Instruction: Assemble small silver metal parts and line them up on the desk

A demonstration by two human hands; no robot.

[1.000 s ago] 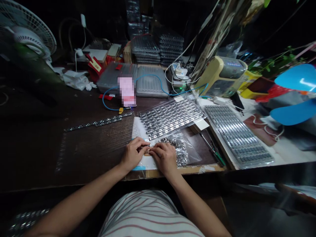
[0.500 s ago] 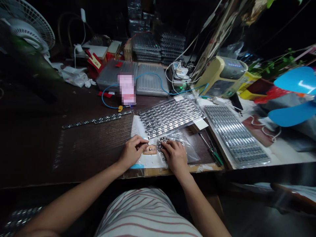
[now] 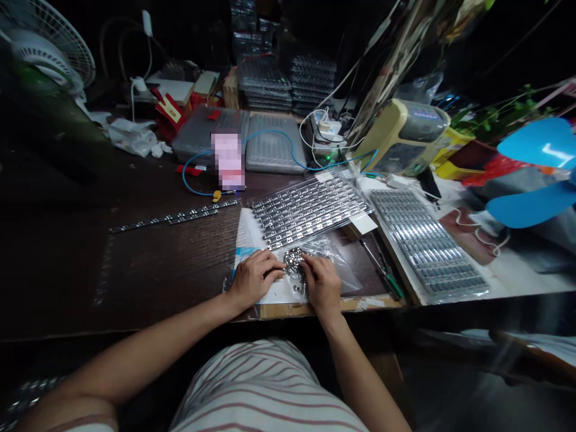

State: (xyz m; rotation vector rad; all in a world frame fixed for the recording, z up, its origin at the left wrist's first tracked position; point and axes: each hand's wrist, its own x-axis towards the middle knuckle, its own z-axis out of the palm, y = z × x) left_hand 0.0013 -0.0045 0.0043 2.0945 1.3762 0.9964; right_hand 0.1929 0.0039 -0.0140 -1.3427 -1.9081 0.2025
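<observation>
My left hand [image 3: 255, 278] rests on a white sheet [image 3: 245, 237] near the table's front edge, fingers curled and pinched on something I cannot make out. My right hand [image 3: 320, 281] lies on a clear plastic bag [image 3: 344, 267], its fingertips pinching into a heap of small shiny metal parts [image 3: 293, 259]. The two hands almost touch at that heap. Just beyond them lies a clear tray of metal strips [image 3: 310, 207], tilted across the white sheet.
Loose metal strips [image 3: 173, 217] lie in a line to the left on the dark wooden table [image 3: 148, 264]. A second ribbed tray [image 3: 427, 243] and a green screwdriver [image 3: 382, 273] sit to the right. Boxes, blue cable, a beige machine [image 3: 400, 141] and a fan [image 3: 47, 51] crowd the back.
My right hand left the small piece held between both hands and moved right onto the heap of metal parts. My left hand closed in toward the heap.
</observation>
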